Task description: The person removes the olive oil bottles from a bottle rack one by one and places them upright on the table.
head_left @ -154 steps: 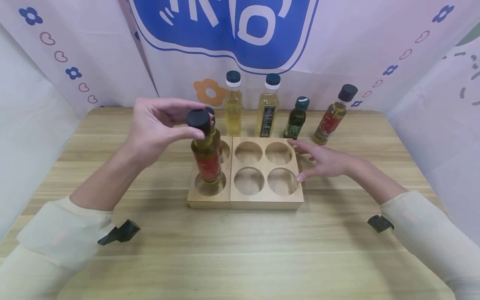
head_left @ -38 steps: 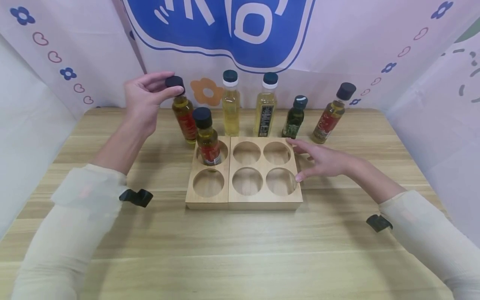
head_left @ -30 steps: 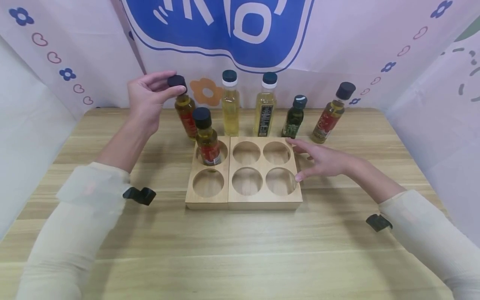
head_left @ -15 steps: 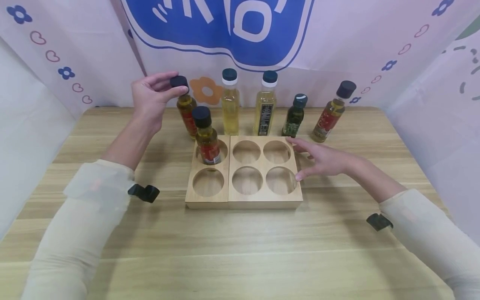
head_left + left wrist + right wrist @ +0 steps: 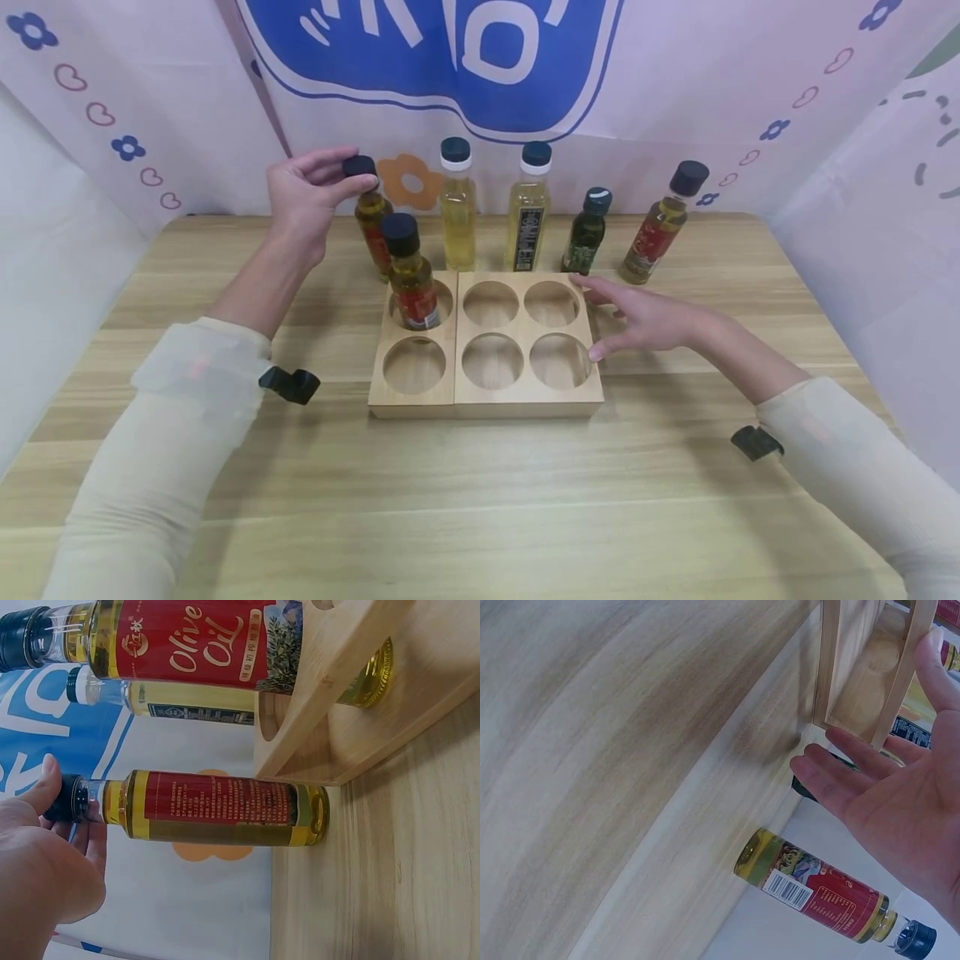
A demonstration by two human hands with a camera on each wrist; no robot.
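Note:
In the head view my left hand [image 5: 306, 196] pinches the black cap of an olive oil bottle [image 5: 372, 229] between thumb and fingers. That bottle stands upright on the table, behind the wooden rack's left end; its red label shows in the left wrist view. A second red-labelled olive oil bottle [image 5: 415, 287] sits in the rear left hole of the rack [image 5: 525, 408]. My right hand [image 5: 645, 318] touches the rack's right side, thumb [image 5: 932, 656] on the edge and fingers loosely extended. Its fingertips partly hide behind the rear corner in the head view.
Behind the rack stand two pale oil bottles, one plain [image 5: 458, 221] and one with a dark label [image 5: 528, 225]. A small dark green bottle [image 5: 584, 237] and another red-labelled bottle [image 5: 654, 240] stand at the right. A printed cloth [image 5: 675, 100] hangs behind the table [image 5: 480, 500].
Earlier my left hand held the bottle over the front left hole; now that bottle stands behind the rack's left end. Lately both shifted slightly right. My right hand stays put.

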